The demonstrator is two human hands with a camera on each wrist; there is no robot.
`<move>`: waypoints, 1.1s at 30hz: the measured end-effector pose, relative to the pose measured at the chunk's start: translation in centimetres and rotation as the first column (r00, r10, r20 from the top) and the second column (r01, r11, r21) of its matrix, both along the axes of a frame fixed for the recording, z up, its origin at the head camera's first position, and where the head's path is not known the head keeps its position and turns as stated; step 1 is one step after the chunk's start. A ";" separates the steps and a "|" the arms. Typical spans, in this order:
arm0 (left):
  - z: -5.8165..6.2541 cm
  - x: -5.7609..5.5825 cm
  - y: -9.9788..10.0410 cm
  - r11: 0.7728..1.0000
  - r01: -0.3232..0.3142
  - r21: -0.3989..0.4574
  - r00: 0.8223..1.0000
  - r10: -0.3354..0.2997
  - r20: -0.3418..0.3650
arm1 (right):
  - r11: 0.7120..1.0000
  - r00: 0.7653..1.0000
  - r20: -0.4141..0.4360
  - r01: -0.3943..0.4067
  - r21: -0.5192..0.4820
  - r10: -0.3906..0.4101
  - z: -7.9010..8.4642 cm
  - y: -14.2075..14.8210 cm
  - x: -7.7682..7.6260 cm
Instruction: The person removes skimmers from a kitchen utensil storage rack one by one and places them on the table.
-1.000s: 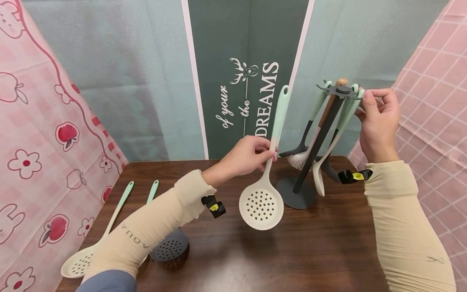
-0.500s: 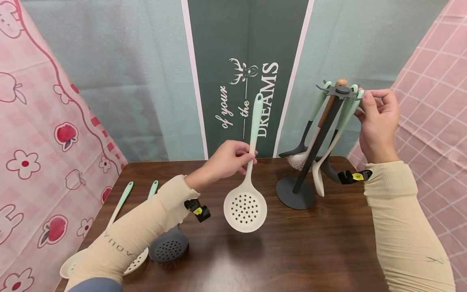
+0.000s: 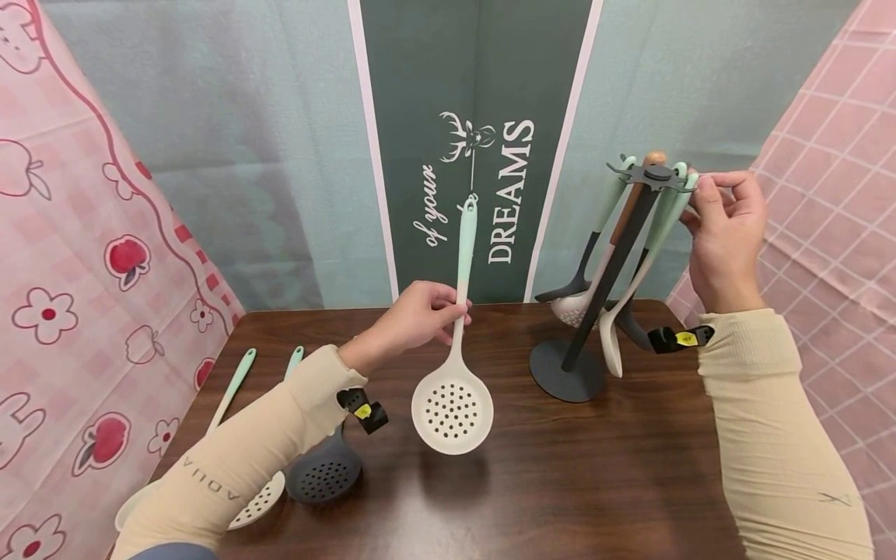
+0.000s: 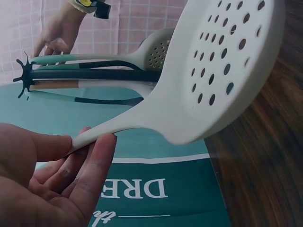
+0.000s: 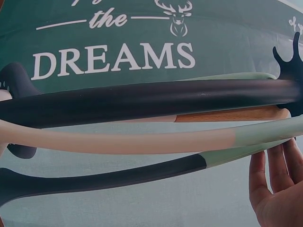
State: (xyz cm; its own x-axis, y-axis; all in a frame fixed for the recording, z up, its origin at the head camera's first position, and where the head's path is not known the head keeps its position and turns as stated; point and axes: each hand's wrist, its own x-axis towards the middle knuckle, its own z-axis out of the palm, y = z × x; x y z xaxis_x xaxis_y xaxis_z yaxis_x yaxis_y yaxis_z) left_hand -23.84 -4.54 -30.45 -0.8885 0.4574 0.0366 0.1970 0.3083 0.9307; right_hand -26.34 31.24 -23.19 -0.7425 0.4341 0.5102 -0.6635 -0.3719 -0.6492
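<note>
Teal-and-green backdrop (image 3: pixel 280 155), brown table (image 3: pixel 546 498). Head view: white perforated skimmer (image 3: pixel 453 373) lifted above tabletop, well apart from utensil rack (image 3: pixel 611 272); left hand (image 3: pixel 427 311) pinches its lower handle, right hand (image 3: pixel 728 225) up at rack top. Skimmer probably light, stiff, smooth, not fragile; looks head-heavy, so take hold low, near the neck. Left wrist view: thumb-and-finger grasp clear, plus dished bowl (image 4: pixel 203 123) depth that head view flattens. Right wrist view: no skimmer; right fingertips touch dark-shafted utensil's (image 5: pixel 118 179) mint handle (image 5: pixel 227 156), can't tell whether gripping.
</note>
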 end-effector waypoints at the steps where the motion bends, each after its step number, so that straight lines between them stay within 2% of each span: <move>1: -0.1 0.0 -0.1 1.000 -0.002 -0.001 1.000 0.002 0.007 | 1.000 1.000 0.001 -0.001 0.001 0.001 0.0 0.0 0.0; 7: -1.0 0.1 -0.3 1.000 0.005 -0.006 0.999 -0.005 0.045 | 1.000 1.000 0.003 -0.004 0.000 0.004 -0.1 0.0 0.1; 12: -1.7 0.1 -0.7 1.000 -0.006 -0.007 0.999 0.006 0.054 | 1.000 1.000 0.008 -0.012 -0.003 0.012 -0.1 0.1 0.1; 19: -2.6 0.0 -1.1 1.000 -0.025 -0.004 0.994 0.025 0.110 | 1.000 1.000 0.010 -0.012 -0.021 0.012 -0.2 0.3 0.1; 27: -4.7 0.0 -1.8 0.999 -0.040 -0.013 0.985 0.041 0.169 | 1.000 1.000 0.008 -0.016 -0.008 0.016 -0.2 0.1 0.0; 33: -6.1 0.2 -2.4 0.999 -0.050 -0.010 0.981 0.051 0.188 | 1.000 1.000 0.008 -0.014 -0.009 0.014 0.1 0.0 0.0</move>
